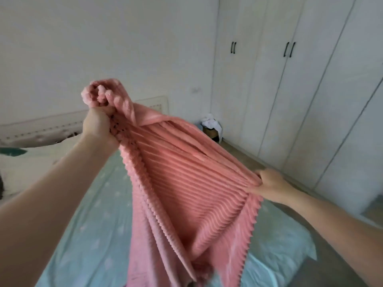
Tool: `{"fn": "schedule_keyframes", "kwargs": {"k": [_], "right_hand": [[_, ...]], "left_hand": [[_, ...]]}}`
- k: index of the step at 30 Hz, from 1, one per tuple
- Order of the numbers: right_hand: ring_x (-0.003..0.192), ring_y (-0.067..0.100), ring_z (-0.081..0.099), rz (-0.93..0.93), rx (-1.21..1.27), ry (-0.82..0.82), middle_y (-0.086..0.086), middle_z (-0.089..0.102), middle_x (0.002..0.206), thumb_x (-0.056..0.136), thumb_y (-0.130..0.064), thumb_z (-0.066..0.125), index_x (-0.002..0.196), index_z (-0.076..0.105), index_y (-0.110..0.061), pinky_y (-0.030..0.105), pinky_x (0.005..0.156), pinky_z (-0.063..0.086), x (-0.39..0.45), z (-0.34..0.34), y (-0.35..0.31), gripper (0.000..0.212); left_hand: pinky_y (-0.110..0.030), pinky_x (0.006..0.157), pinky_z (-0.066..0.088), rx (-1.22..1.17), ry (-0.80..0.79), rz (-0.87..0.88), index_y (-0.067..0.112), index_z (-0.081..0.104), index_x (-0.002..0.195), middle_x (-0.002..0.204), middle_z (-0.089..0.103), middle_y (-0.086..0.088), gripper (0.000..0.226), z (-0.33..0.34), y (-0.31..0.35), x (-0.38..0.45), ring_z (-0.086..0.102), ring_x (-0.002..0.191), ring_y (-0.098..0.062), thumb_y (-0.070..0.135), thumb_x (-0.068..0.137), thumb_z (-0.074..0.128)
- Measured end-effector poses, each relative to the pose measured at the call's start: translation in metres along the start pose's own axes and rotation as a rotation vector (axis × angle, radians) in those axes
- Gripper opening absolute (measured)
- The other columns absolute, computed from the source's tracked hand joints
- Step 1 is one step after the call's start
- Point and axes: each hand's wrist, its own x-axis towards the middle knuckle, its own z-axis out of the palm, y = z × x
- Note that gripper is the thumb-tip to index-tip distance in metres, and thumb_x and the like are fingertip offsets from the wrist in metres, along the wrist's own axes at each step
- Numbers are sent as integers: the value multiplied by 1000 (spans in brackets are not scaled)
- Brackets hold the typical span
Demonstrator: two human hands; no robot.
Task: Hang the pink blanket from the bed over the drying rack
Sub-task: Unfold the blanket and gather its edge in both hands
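Observation:
The pink blanket (186, 183), ribbed with pom-pom edging, is lifted in the air above the bed (93, 224). My left hand (98, 125) is raised at the upper left and grips a bunched corner of it. Lower and to the right, my right hand (271, 185) pinches the blanket's edge, so the cloth is stretched between both hands. The rest of the blanket hangs down toward the bottom of the view. No drying rack is in view.
The bed has a pale green sheet and a pillow (24, 158) at the left by a white headboard (41, 129). White wardrobe doors (310, 90) line the right wall. A box with white cloth (211, 127) sits in the far corner on the floor (244, 154).

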Motion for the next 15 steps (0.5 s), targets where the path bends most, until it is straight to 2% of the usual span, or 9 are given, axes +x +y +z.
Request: {"fn": "schedule_keyframes", "kwargs": {"k": [3,5,7,9,12,15], "right_hand": [[81,27,69,127,185,257,6,70,82,80,-27,74,89,68,-13,31,65,42,-12,-10,41,18],[76,27,67,264,322,323,7,68,80,82,-22,76,93,63,-10,32,63,43,-19,-14,69,21],[66,27,66,396,426,319,8,69,70,75,-32,81,82,63,-10,34,59,47,-24,-16,101,29],[64,29,68,482,432,277,7,69,60,72,-30,79,67,67,-9,38,60,50,-27,-11,132,25],[74,30,69,525,402,292,8,73,70,69,-21,74,71,68,-9,39,69,53,-32,-5,168,14],[83,31,63,564,336,216,13,69,84,74,-8,64,79,63,-8,35,69,45,-28,-1,197,5]], "left_hand": [[-24,57,54,4,-85,-10,23,60,78,77,64,4,29,37,-23,10,66,66,-13,0,90,45],[-25,60,56,54,-148,0,21,61,76,75,65,3,29,59,-40,15,67,67,-14,1,90,46],[-32,71,57,114,-177,6,20,64,75,77,67,1,25,80,-59,20,67,73,-17,3,86,50],[-36,80,57,159,-144,3,19,69,73,80,70,0,23,94,-74,25,69,79,-19,5,83,54],[-32,75,58,156,-107,-9,20,68,78,82,69,1,24,119,-99,27,69,79,-18,3,84,51],[-30,71,58,187,-53,-1,20,70,80,82,71,2,20,142,-121,28,71,77,-16,7,82,55]]}}
